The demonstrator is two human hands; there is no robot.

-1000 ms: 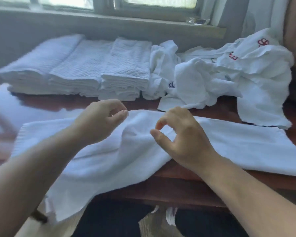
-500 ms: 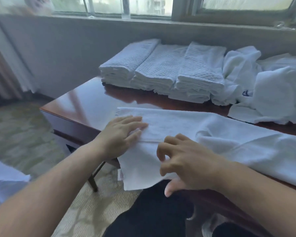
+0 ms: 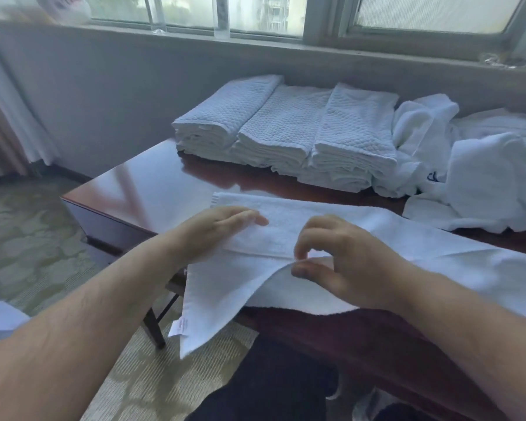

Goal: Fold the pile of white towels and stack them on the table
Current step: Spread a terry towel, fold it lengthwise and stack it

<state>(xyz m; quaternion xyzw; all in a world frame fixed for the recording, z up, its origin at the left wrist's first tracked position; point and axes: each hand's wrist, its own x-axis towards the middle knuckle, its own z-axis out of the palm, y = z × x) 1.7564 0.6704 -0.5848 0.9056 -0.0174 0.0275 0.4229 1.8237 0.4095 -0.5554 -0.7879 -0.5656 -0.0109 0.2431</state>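
A long white towel [image 3: 392,238] lies across the near edge of the dark wooden table [image 3: 152,183], its left corner hanging off the front. My left hand [image 3: 216,235] rests flat on the towel's left end with straight fingers. My right hand [image 3: 331,262] pinches the towel's near edge between thumb and curled fingers, lifting a fold. Three stacks of folded white towels [image 3: 286,132] stand side by side at the back of the table. A loose pile of unfolded white towels [image 3: 483,165] lies to their right.
A grey wall and window sill [image 3: 286,47] run behind the table. Patterned carpet [image 3: 28,238] lies beyond the table's left edge. A curtain [image 3: 6,117] hangs at far left. My dark-clothed legs [image 3: 271,384] are under the table's front edge.
My right hand has gone from lying over the towel's edge to pinching and lifting it. My left hand stays flat on the left end. The view has shifted slightly.
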